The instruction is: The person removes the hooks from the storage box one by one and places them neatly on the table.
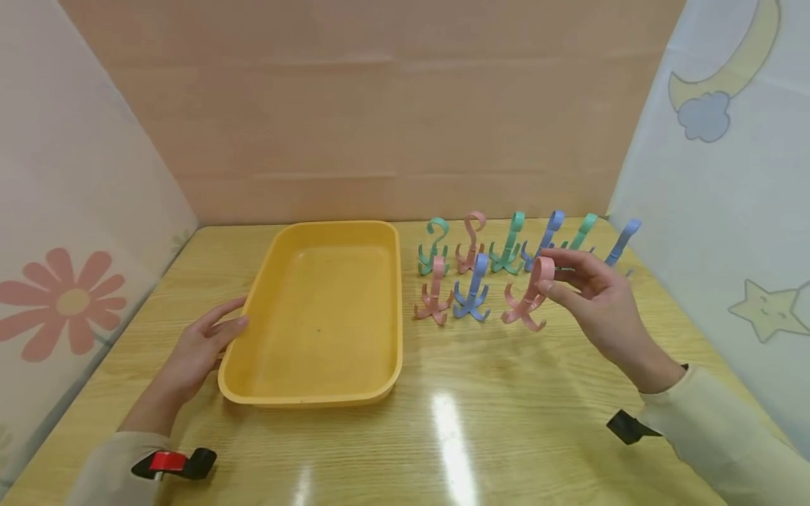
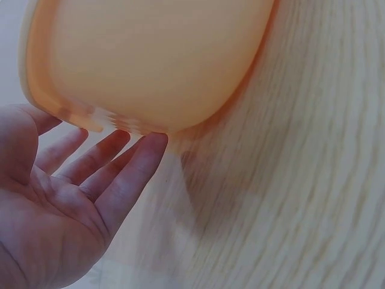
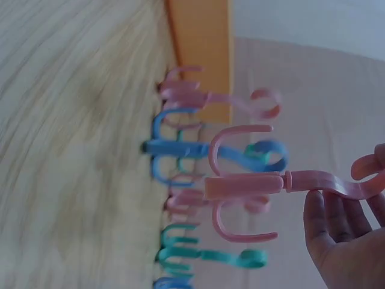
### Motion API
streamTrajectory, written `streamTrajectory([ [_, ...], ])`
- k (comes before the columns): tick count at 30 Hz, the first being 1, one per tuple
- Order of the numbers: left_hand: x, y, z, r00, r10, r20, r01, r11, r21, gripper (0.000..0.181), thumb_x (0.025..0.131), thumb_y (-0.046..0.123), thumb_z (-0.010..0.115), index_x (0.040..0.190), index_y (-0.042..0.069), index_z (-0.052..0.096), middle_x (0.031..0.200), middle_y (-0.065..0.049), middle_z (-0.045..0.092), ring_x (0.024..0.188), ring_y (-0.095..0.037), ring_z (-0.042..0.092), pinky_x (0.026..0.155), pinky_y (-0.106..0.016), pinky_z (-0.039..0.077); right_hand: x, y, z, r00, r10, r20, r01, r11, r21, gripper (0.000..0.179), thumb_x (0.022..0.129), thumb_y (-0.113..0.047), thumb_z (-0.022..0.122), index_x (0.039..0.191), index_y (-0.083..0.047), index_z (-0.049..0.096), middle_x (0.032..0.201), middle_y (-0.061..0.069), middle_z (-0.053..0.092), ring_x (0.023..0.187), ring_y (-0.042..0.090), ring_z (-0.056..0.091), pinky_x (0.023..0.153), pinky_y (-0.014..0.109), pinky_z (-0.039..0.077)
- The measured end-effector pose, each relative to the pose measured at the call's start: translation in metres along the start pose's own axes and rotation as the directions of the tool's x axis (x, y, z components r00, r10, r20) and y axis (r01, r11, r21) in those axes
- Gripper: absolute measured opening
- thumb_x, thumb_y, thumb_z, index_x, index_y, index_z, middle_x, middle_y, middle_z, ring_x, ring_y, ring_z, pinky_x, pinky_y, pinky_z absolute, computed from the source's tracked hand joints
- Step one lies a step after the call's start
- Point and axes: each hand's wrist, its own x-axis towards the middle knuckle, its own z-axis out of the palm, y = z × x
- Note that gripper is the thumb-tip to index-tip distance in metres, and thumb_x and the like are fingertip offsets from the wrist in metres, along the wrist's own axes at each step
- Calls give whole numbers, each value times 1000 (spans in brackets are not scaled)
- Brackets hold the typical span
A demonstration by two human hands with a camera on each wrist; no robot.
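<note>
My right hand point(image 1: 598, 299) pinches a pink four-pronged hook hanger point(image 1: 522, 309) by its curved top, its prongs pointing down. In the right wrist view the fingers bend around the stem of this hanger point(image 3: 246, 185), which appears raised off the table. A pink hanger point(image 1: 436, 292) and a blue hanger point(image 1: 471, 289) stand to its left. At the left side of a yellow plastic tray point(image 1: 401, 302), my left hand point(image 1: 201, 344) holds the rim. Its thumb lies over the edge, while the left wrist view shows the other fingers point(image 2: 135, 174) against the outer wall.
Behind the front hangers stands a row of several more: green point(image 1: 433, 247), pink point(image 1: 471, 242), and others in green and blue, some partly hidden by my right hand. All stand on the wooden table point(image 1: 493, 407). A back wall point(image 1: 392, 126) and two side walls enclose it.
</note>
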Motion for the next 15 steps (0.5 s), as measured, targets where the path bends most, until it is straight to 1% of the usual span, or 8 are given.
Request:
streamTrajectory([
  [2,-1,0,-1,1000,6,-1,-6,1000,1,60,104,36,56,157,16,34,112,16,67,92,-14,71,71,-36,60,4,11,-4,999,39,-9,-39,998,-57,41,96,-2,67,136,1,58,130,6,61,112,14,61,86,18,52],
  [4,-2,0,-1,1000,9,0,-9,1000,4,61,104,37,56,157,16,35,114,15,67,93,-14,71,72,-36,60,9,23,-7,998,67,-16,-68,995,-78,42,97,-5,67,137,0,57,131,4,60,112,13,61,86,17,51],
  [10,-2,1,-1,1000,7,-3,-7,1000,15,62,104,38,56,157,15,34,114,13,66,93,-14,71,73,-36,60,21,51,-11,990,134,-47,-138,986,-90,40,97,-13,69,136,-8,59,129,2,63,110,9,63,87,17,50],
  [13,-2,2,0,1000,6,-6,-6,1000,4,61,104,36,56,157,15,34,116,11,67,93,-15,71,72,-37,60,24,59,-11,988,145,-45,-149,983,-111,41,98,-17,68,137,-10,58,131,3,61,109,6,63,86,16,50],
  [15,-2,3,0,1000,7,-2,-7,1000,4,62,104,36,55,158,14,33,117,10,66,93,-15,71,72,-36,60,25,63,-11,988,150,-45,-154,983,-100,41,98,-18,68,138,-11,58,133,5,60,109,6,63,85,16,50],
])
